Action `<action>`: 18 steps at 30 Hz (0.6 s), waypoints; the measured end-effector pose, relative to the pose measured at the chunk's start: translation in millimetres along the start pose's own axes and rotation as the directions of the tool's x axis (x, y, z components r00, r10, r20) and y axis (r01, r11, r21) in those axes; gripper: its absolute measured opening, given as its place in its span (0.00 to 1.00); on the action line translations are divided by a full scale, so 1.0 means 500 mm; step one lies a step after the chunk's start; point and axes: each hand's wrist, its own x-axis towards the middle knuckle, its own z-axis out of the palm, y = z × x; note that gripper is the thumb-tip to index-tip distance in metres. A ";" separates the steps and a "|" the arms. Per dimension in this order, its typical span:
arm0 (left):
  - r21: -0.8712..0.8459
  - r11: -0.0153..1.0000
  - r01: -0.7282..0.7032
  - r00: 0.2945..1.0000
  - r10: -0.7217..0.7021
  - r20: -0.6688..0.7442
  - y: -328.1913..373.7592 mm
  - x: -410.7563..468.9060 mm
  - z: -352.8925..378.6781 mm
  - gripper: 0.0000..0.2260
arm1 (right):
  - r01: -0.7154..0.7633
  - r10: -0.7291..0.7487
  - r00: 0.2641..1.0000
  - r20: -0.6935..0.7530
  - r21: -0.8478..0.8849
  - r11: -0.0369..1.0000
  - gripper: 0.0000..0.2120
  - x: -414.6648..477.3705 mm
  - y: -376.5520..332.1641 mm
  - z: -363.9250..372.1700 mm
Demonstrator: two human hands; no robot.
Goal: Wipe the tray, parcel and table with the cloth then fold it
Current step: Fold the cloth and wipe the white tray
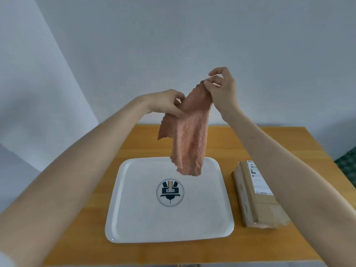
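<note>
A pink terry cloth (189,137) hangs in the air above the far edge of the white tray (134,218). My right hand (223,91) pinches its top corner, raised highest. My left hand (165,103) grips the cloth's left edge a little lower. The cloth's bottom end dangles just over the tray without clearly touching it. The tray lies flat on the wooden table (227,143) and bears a round dark logo in its middle. To the right of the tray lies a brown parcel (256,201) with a white label, partly hidden behind my right forearm.
The table stands against a pale wall, its far edge just behind my hands. A strip of dark green patterned floor (346,166) shows past the table's right edge. Bare tabletop runs left of the tray and behind it.
</note>
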 end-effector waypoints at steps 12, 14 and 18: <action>-0.374 0.886 0.274 0.962 -0.247 0.118 -0.108 -0.126 0.178 0.36 | 0.138 -0.129 0.989 -0.067 0.157 0.978 0.09 -0.083 -0.161 -0.004; -0.431 0.870 0.240 0.970 -0.204 0.129 -0.114 -0.132 0.217 0.32 | 0.124 -0.111 0.991 -0.073 0.217 0.968 0.08 -0.085 -0.172 -0.011; -0.589 0.782 0.205 0.979 -0.163 0.124 -0.097 -0.132 0.233 0.20 | 0.078 -0.052 0.995 -0.083 0.354 0.932 0.09 -0.087 -0.181 -0.024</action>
